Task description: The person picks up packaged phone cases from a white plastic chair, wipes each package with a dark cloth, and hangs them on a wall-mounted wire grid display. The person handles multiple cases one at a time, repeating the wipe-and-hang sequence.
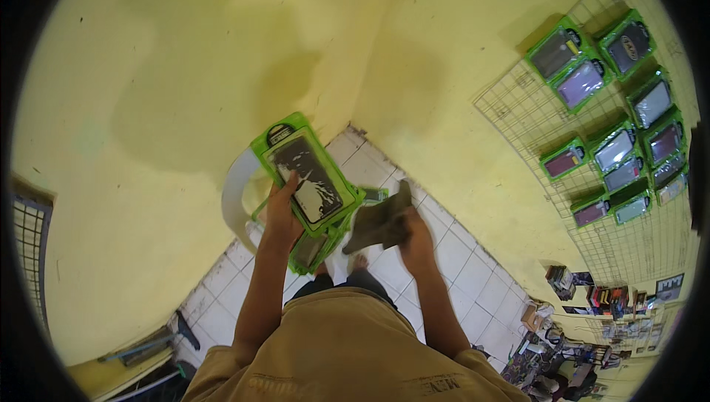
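My left hand (283,211) grips a green-edged phone case package (314,173), thumb lying across its front. The case inside is dark with a white pattern. Below it, another green package (310,249) shows partly; whether my left hand holds that one too, I cannot tell. My right hand (416,238) is closed around a dark grey-brown cloth (377,221), which hangs toward the package, slightly blurred. Just behind the cloth, part of one more green package (376,195) peeks out. The curved white plastic piece (235,191), like a chair's arm, is left of my left hand.
On the right wall a wire grid rack (518,117) carries several green phone case packages (580,82). Yellow walls meet in a corner ahead, above a white tiled floor (473,276). Assorted goods (551,357) crowd the lower right. A barred window (29,239) is at the left.
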Demonstrator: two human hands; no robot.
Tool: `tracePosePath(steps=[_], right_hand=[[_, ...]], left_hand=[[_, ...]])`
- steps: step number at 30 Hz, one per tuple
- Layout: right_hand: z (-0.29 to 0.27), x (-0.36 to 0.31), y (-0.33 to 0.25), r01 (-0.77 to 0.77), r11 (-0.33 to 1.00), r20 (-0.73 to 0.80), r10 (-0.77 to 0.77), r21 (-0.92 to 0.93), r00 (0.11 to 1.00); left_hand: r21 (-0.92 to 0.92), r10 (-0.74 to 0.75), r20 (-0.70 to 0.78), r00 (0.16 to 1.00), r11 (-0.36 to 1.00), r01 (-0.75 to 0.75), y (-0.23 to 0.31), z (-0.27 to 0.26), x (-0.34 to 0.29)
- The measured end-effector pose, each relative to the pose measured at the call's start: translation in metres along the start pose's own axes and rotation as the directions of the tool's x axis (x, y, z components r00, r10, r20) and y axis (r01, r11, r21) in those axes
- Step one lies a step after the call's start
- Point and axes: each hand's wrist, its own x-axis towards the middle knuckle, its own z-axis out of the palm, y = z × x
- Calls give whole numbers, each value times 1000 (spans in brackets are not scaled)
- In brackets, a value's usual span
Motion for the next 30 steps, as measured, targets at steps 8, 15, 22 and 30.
tracePosePath(steps=[8,15,22,30], right_hand=[[61,-25,-18,671,252,454,-568,-697,686],[29,-88,30,770,134,732,-247,-623,635],[-79,-90,3,61,824,97,-7,-564,995],[-44,-103,-10,796,101,638,-542,-596,547]], left_hand=[[104,-273,63,960,958,266,-56,-4,-50],[-306,-89,319,944,932,191,-57,-16,-91],[119,34,-156,987,993,-16,-75,12,-148],[279,-148,-101,984,945,171,-133,52,-219]])
